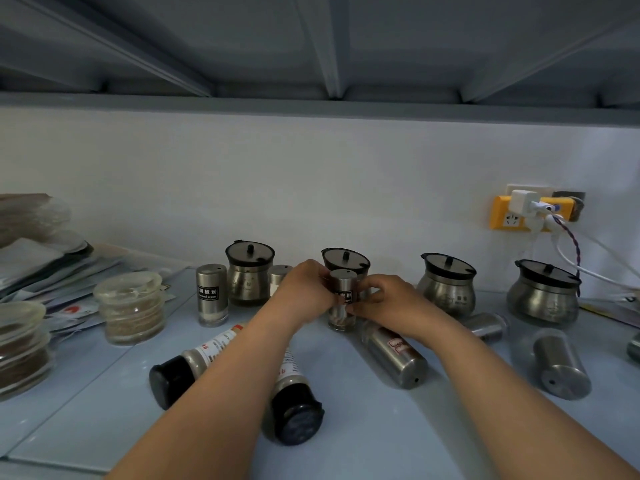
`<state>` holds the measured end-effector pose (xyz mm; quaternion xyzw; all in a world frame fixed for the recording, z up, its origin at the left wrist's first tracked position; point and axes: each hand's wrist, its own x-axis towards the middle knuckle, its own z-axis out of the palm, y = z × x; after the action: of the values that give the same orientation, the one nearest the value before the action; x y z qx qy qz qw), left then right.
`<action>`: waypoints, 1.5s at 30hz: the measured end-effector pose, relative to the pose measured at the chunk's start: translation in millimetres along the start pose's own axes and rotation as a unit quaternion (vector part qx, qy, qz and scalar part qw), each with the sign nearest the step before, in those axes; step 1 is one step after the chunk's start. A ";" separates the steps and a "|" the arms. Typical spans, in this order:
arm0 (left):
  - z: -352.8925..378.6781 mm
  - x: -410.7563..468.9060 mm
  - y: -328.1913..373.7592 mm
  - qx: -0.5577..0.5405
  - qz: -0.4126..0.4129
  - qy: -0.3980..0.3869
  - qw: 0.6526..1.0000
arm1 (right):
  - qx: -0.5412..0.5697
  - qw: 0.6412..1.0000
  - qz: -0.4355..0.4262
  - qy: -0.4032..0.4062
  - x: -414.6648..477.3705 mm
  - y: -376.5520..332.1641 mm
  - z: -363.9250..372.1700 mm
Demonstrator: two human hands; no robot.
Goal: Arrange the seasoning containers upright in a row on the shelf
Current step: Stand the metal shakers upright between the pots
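Note:
Both hands hold one steel seasoning shaker (pixel 342 289) upright on the pale blue shelf (pixel 104 393), in front of a lidded steel pot (pixel 346 259). My left hand (pixel 304 289) grips its left side and my right hand (pixel 384 299) its right side. Two shakers stand upright to the left: one labelled (pixel 211 294), one (pixel 278 277) partly hidden behind my left hand. Lying on their sides are two black-capped bottles (pixel 187 365) (pixel 294 407) and three steel shakers (pixel 394 355) (pixel 561 363) (pixel 486 325).
Three more lidded steel pots (pixel 249 268) (pixel 446 282) (pixel 543 291) stand along the back wall. Stacked glass jars (pixel 130 306) and papers (pixel 41 265) fill the left side. A yellow power strip (pixel 519 213) with cables hangs at the right. A low shelf underside (pixel 311 64) lies overhead.

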<state>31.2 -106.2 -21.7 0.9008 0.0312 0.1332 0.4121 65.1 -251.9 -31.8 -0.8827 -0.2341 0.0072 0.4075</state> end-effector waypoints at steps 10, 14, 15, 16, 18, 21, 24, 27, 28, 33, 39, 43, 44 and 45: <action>-2.2 1.5 1.0 0.018 0.005 -0.011 1.000 | 0.002 1.000 0.004 -0.010 1.4 2.2 0.7; -7.7 3.4 -1.7 -0.036 -0.029 0.000 0.999 | 0.016 1.000 -0.004 -0.011 -1.8 0.1 -1.3; -9.6 4.2 -1.2 -0.049 -0.040 0.009 0.998 | 0.022 1.000 -0.005 -0.009 -2.1 0.0 -2.1; -12.3 3.6 0.6 -0.061 -0.049 0.022 0.997 | 0.029 1.000 -0.005 -0.002 -2.0 0.3 -2.7; -20.0 0.0 7.0 -0.102 -0.037 0.074 0.991 | 0.043 0.999 -0.005 0.025 0.5 2.4 -4.1; -33.1 -8.6 13.0 -0.123 0.052 0.192 0.972 | 0.055 0.996 -0.003 0.069 6.0 6.5 -5.6; -38.2 -12.7 10.0 0.006 0.082 0.255 0.963 | 0.059 0.995 -0.009 0.079 7.1 5.1 -6.9; -34.5 -6.8 0.2 0.155 0.095 0.243 0.953 | 0.059 0.994 -0.022 0.086 5.6 3.6 -7.2; -33.4 -3.8 -4.4 0.214 0.089 0.226 0.946 | 0.063 0.993 -0.033 0.091 4.9 3.0 -6.9; -32.5 8.4 -22.6 0.315 -0.008 0.113 0.942 | 0.061 0.990 -0.087 0.089 1.2 -1.4 -3.5; -34.0 9.0 -22.9 0.306 -0.016 0.079 0.949 | 0.030 0.990 -0.097 0.093 4.4 4.1 1.6; -36.6 7.4 -21.3 0.305 -0.018 0.069 0.950 | 0.030 0.989 -0.102 0.101 6.7 6.0 3.0; -37.2 6.5 -20.4 0.303 -0.018 0.067 0.950 | 0.033 0.989 -0.103 0.102 7.0 6.3 3.4; -37.7 5.9 -19.7 0.301 -0.017 0.066 0.951 | 0.034 0.989 -0.104 0.102 7.3 6.4 3.7</action>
<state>27.9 -64.6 -11.7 0.9716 0.1121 0.1702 0.1205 73.4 -249.8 -37.6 -0.8351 -0.2816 -0.1171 0.4578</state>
